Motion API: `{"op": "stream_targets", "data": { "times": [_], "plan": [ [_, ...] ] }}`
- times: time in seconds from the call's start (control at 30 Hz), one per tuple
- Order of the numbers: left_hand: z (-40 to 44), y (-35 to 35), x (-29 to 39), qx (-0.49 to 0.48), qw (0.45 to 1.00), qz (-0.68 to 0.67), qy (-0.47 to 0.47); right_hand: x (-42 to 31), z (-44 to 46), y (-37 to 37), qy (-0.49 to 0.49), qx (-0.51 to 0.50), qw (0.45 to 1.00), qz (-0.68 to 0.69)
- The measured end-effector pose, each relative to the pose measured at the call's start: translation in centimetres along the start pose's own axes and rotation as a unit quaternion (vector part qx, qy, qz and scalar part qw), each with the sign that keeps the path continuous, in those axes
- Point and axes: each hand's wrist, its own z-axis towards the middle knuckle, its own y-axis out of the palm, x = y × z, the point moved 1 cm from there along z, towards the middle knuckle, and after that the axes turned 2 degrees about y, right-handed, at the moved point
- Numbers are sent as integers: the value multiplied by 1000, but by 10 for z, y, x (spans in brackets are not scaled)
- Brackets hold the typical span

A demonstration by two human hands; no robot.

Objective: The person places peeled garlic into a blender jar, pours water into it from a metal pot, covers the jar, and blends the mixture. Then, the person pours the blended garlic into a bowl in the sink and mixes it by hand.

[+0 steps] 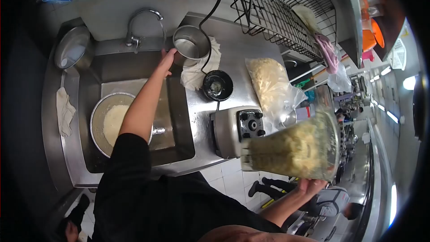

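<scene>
My left hand (166, 62) is closed at the side of a steel pot (191, 44) beside the sink; part of the grip is hidden. My right hand (310, 186) holds a clear blender jar (264, 154) by its lower right side in this view. Pale yellow chunks (304, 148) fill much of the jar, which is tilted and slightly blurred. The blender base (237, 130), with black knobs, sits on the steel counter near the jar. A black round lid-like piece (217, 86) lies between the base and the pot.
A large bowl (95, 127) holding pale yellow contents is in the sink (181, 141), under my left arm. A curved faucet (134, 27) stands behind. A plastic bag of pale pieces (268, 80) rests on the counter below a wire rack (286, 13). Another person (331, 201) is at right.
</scene>
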Motion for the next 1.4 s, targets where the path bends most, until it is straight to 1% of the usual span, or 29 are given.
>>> {"op": "stream_targets", "data": {
  "times": [0.03,0.07,0.1,0.13,0.17,0.23,0.27,0.3,0.37,0.4,0.43,0.47,0.5,0.57,0.63,0.67,0.7,0.77,0.83,0.93,1.0,1.1,1.17,1.23,1.27,1.33,1.4],
  "plan": [
    [8,0,-2,-6,1000,-2,7,10,-10,9,-8,-6,999,-32],
    [21,1,-13,-61,992,-106,-21,16,-19,18,-17,-12,998,-63],
    [38,2,-26,-117,970,-206,-49,19,-26,30,-27,-10,998,-56],
    [53,4,-38,-144,956,-256,-21,22,-33,44,53,-64,996,14],
    [45,6,-38,-170,957,-233,14,25,-38,52,134,-118,980,82],
    [6,17,-18,-104,977,-188,3,39,-41,56,207,-106,967,108],
    [6,19,-15,-98,982,-160,-32,42,-47,64,233,-101,959,123],
    [13,23,-14,-58,988,-138,-33,49,-52,69,233,-94,962,102],
    [23,27,-13,-51,990,-134,-20,61,-65,89,200,-126,971,18],
    [40,24,-21,-52,989,-133,-19,69,-67,89,209,-141,966,48],
    [61,20,-33,-69,985,-161,-4,69,-72,98,218,-128,967,36],
    [72,19,-39,-87,978,-188,10,73,-75,99,230,-138,963,36],
    [61,15,-35,-89,978,-187,10,78,-76,100,243,-148,958,38],
    [19,-7,-19,5,979,-201,9,82,-78,108,259,-151,953,35],
    [10,-35,-19,-54,982,-181,18,88,-82,114,274,-241,931,-20],
    [23,-51,-31,-78,978,-194,5,92,-86,122,289,-223,930,-29],
    [11,-56,-30,-75,979,-188,-1,97,-90,129,298,-218,929,-29],
    [-25,-68,-8,35,983,-181,14,109,-97,147,330,-232,914,-42],
    [-39,-81,0,59,984,-168,14,122,-103,160,349,-240,905,-41],
    [-50,-98,8,67,980,-184,37,148,-118,169,389,-236,890,-41],
    [-48,-109,12,10,982,-184,43,160,-127,175,409,-232,881,-53],
    [-51,-108,17,-4,980,-193,53,181,-137,177,403,-263,875,-58],
    [-49,-104,21,-2,982,-185,44,189,-143,180,409,-267,870,-57],
    [-54,-96,31,-23,973,-231,9,192,-149,186,428,-260,862,-73],
    [-47,-95,30,-24,973,-231,11,202,-149,180,440,-267,855,-56],
    [-32,-93,28,41,979,-197,-16,208,-152,178,443,-262,855,-60],
    [-24,-93,28,29,982,-187,-20,211,-157,178,453,-244,855,-69]
  ]
}}
